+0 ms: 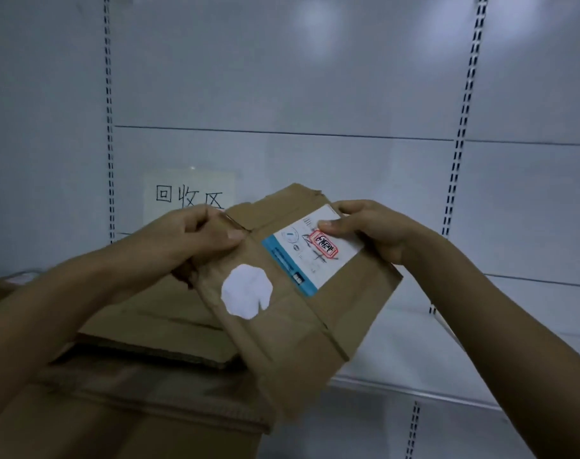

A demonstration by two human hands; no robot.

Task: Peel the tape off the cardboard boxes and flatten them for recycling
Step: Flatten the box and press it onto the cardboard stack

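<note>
above the cardboard stack, a flattened box hangs in the air, light and floppy (my guess). left grip pinches its top-left edge, right grip its labelled corner: sensible holds. behind, a wall sign.

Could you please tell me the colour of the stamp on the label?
The stamp is red; head view.

- Pale grey-white glossy wall panels fill the background, split by a thin dark horizontal seam.
- Two slotted vertical metal uprights run down the panels, well apart.
- White paper sign with handwritten black characters sticks to the wall.
- Soft blurred light reflections show near the top.
- White shelf board lies below right.
</note>
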